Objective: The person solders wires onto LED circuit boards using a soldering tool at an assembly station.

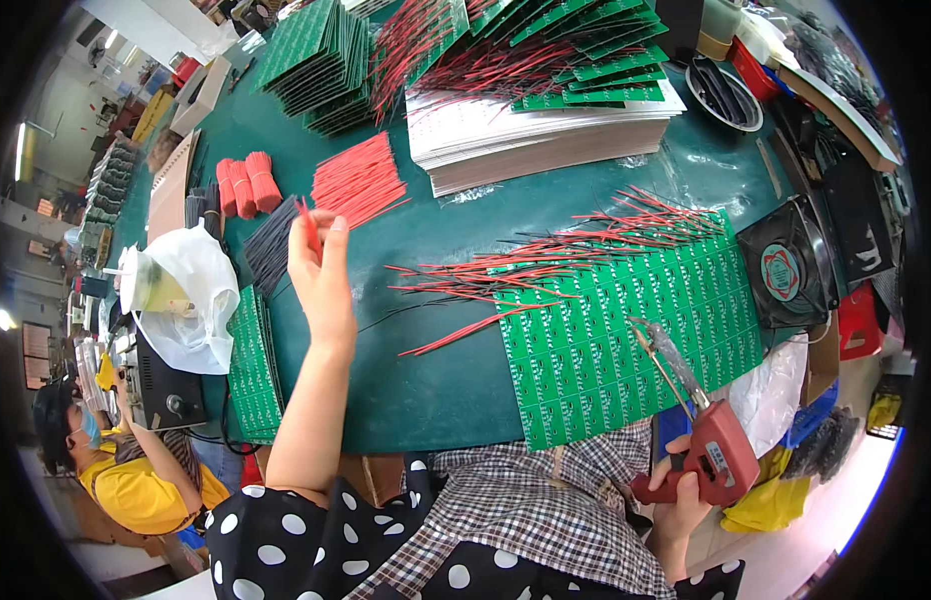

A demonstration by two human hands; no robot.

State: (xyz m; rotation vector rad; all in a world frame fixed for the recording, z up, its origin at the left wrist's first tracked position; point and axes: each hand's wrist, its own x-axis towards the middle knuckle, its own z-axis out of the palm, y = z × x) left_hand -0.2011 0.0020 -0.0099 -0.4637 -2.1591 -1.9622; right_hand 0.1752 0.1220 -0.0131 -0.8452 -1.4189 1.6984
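Note:
My left hand (324,290) is raised over the left middle of the green table, its fingertips closed on a few red wires (311,228). Beside it lie a pile of loose black wires (273,245) and a pile of loose red wires (361,182). At the lower right my right hand (678,508) grips the handle of a red soldering gun (721,455). The gun's metal tip rests over or just above a large green circuit board panel (626,350); contact is unclear. Red and black wires (546,255) stick out from the panel's far rows toward the left.
Stacked green boards (321,65) stand at the back, next to a thick white stack (546,150) bearing wired panels. Bundled red wires (248,185), a white plastic bag (191,300) and a black box (166,385) are left. A fan (786,265) stands right. A co-worker (136,480) sits left.

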